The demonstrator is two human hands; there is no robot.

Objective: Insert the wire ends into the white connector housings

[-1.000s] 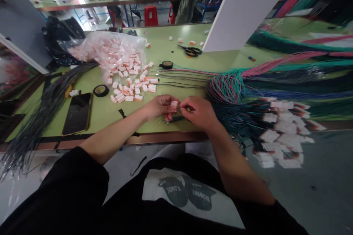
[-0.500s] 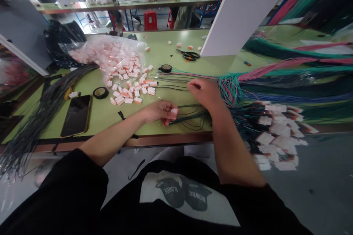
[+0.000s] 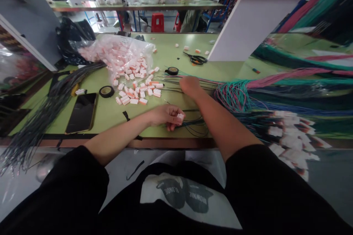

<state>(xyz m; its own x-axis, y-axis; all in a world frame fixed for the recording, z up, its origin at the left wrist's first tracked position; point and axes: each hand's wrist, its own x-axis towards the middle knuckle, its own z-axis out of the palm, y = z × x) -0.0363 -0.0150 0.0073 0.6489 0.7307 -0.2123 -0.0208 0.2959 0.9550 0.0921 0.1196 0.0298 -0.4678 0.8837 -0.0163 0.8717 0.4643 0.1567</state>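
Green worktop [image 3: 110,115] under both hands, big tangled wire bundle [image 3: 233,95] off to the right of them. Its loose wires [image 3: 207,83] run roughly sideways, tips pointing left, past the right hand [image 3: 189,85], easily the nearer one. Can't tell if that one's gripping, fingers are hidden. Left hand [image 3: 167,115] is pinching a white connector housing [image 3: 180,116], nearer the body than the right; too blurry to call its long axis or which way it points.
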